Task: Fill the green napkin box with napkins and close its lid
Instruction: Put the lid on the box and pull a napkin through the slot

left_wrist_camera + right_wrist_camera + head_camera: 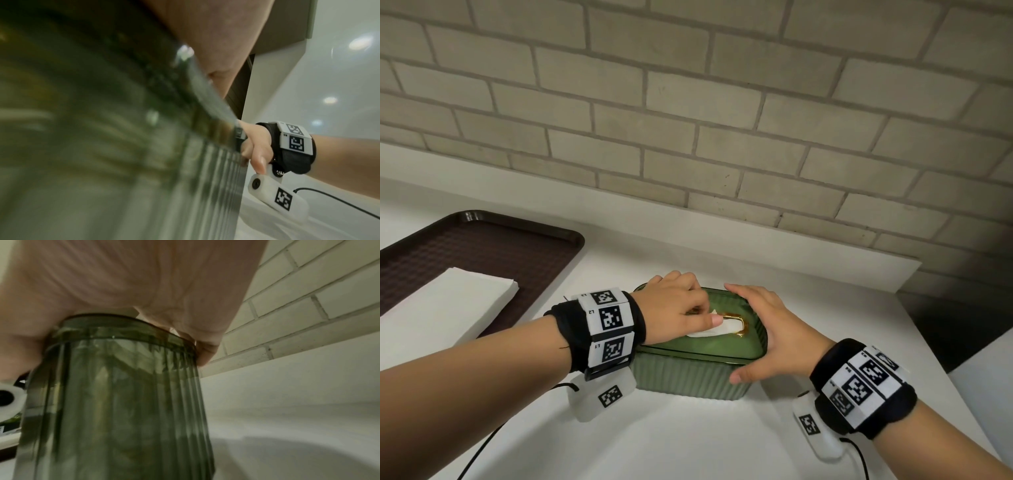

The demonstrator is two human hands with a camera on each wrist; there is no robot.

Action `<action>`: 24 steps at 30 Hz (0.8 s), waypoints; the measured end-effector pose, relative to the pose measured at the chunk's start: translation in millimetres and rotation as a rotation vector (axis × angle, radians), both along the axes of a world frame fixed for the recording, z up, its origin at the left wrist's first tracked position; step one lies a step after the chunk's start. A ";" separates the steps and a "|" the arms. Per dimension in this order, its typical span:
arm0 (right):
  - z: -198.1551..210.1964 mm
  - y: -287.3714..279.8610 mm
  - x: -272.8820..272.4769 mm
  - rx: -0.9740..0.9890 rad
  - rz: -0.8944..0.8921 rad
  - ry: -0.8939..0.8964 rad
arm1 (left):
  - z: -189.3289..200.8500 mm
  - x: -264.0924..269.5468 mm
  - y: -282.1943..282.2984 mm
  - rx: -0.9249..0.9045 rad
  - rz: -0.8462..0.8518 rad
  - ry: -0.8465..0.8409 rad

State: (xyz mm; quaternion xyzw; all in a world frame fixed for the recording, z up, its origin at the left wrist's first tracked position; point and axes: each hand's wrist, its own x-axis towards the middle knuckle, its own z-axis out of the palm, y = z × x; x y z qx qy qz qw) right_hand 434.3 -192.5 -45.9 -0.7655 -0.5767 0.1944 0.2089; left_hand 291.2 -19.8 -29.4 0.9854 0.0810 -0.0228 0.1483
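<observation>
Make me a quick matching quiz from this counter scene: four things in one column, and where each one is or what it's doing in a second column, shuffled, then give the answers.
Things
1. left hand
2. right hand
3. napkin stack
4. green box

Places or states
A. lies on the brown tray
B. pinches the white napkin at the gold-rimmed slot
C. stands on the white counter with its lid on
D. spread over the lid's right end, thumb on the front wall

Pairs: 1-B, 2-D, 3-A, 4-C
</observation>
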 end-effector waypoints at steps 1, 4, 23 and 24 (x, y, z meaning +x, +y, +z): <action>-1.4 0.2 0.2 0.016 0.007 -0.014 | 0.2 -0.1 0.8 0.000 -0.010 -0.009; -3.7 1.5 0.2 0.037 0.016 -0.047 | 1.9 1.7 3.0 0.007 -0.041 -0.006; 14.6 29.7 -1.1 0.078 0.148 -0.220 | -4.7 -8.1 0.8 -0.162 -0.066 -0.290; 14.7 31.3 -0.9 0.088 0.159 -0.228 | -5.4 -8.8 1.0 -0.171 -0.058 -0.285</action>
